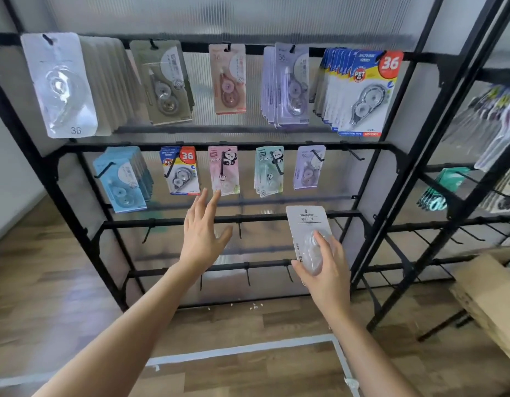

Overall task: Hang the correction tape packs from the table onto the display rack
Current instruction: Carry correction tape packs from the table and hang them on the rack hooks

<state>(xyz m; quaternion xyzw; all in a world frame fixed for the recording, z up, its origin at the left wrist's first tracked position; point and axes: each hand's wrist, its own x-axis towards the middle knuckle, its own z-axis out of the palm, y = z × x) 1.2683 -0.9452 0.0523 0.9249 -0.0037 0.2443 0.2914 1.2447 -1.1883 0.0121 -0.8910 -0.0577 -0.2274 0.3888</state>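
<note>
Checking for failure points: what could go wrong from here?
The right hand grips the white pack by its lower blister end, so the small hang hole may miss a hook. The similar white packs hang top left, far off; bare hooks lie nearer, inviting a misplacement. The open left hand is close to the pink panda pack and may knock it.

Wood-plank floor (pixel 47 282) crossed by white tape lines (pixel 239 349). A ribbed translucent panel (pixel 219 15) forms the back wall. A white wall (pixel 7 167) stands left; a cardboard box (pixel 488 296) sits at the floor's right edge.
</note>
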